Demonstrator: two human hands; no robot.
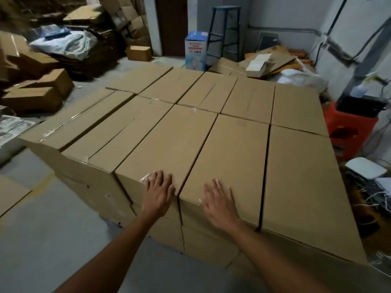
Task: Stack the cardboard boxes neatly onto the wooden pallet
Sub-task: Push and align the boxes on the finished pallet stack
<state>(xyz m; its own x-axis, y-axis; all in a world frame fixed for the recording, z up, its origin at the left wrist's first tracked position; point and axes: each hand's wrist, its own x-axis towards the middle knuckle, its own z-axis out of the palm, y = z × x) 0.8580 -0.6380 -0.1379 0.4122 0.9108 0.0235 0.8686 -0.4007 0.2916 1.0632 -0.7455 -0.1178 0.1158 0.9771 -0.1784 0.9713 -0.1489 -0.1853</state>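
With the left hand [158, 194] and right hand [220, 205] flat, fingers straight and slightly spread, on the near edges of two adjacent top-layer cardboard boxes [169, 142], push evenly so their fronts sit flush.

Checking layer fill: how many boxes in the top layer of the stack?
10. Near row, five: leftmost, second, third under the left hand, fourth under the right hand, rightmost. Far row, five, one behind each. Lower layers mostly hidden.

Head-worn wide view — forward, downward, near the boxes [169, 140]
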